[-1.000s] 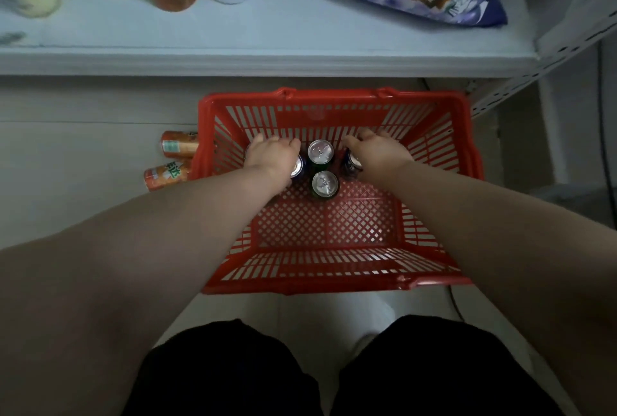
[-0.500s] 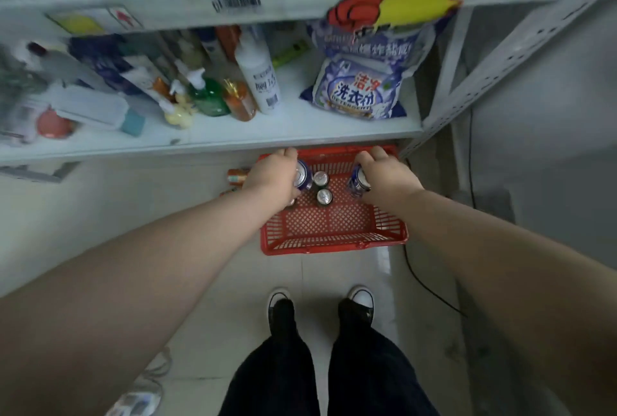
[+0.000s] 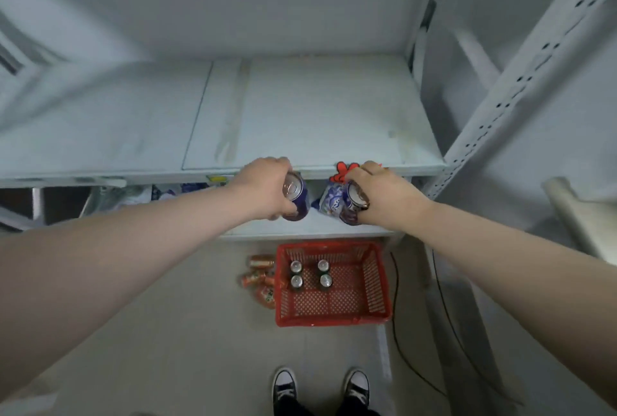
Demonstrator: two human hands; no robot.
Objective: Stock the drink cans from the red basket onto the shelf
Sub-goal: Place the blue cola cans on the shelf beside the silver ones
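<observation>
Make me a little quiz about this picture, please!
1. Pick one: how many cans stand in the basket? A two, B four, C six.
2. True or false: the left hand is empty.
3. Fill the gap: the orange cans lie on the floor ___ the basket.
Key: 1 B. 2 False, it holds a purple can. 3 beside.
</observation>
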